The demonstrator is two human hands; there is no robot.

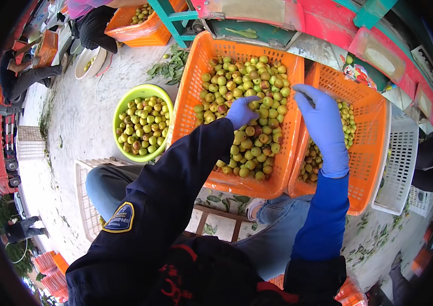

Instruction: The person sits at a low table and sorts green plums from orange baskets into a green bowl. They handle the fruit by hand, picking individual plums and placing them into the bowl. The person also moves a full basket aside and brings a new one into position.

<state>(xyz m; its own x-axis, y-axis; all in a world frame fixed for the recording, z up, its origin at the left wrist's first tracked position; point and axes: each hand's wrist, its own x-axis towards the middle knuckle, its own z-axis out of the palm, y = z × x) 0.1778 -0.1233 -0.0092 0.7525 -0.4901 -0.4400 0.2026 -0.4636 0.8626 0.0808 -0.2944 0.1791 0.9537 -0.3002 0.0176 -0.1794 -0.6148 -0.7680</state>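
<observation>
My left hand (242,112), in a purple-blue glove, is over the fruit in an orange plastic crate (197,72). Its thumb and fingers are apart, and no fruit shows between them. Small round green-brown fruits (252,82), like jujubes, fill much of this plastic-lined crate. Gloved likewise, my right hand (322,124) hovers above the crate's right rim, fingers bent and apart with nothing visible in them. Below that hand, a second orange crate (365,141) holds more fruit (346,118), partly hidden by the hand and forearm.
Left of the crates stands a lime-green basin (120,114) of similar fruit. A red and teal machine (327,26) borders the far side. White crates (400,153) stand at right; a white crate (86,202) is by my knee. Leaves (170,65) litter the floor. Other people (21,72) are at left.
</observation>
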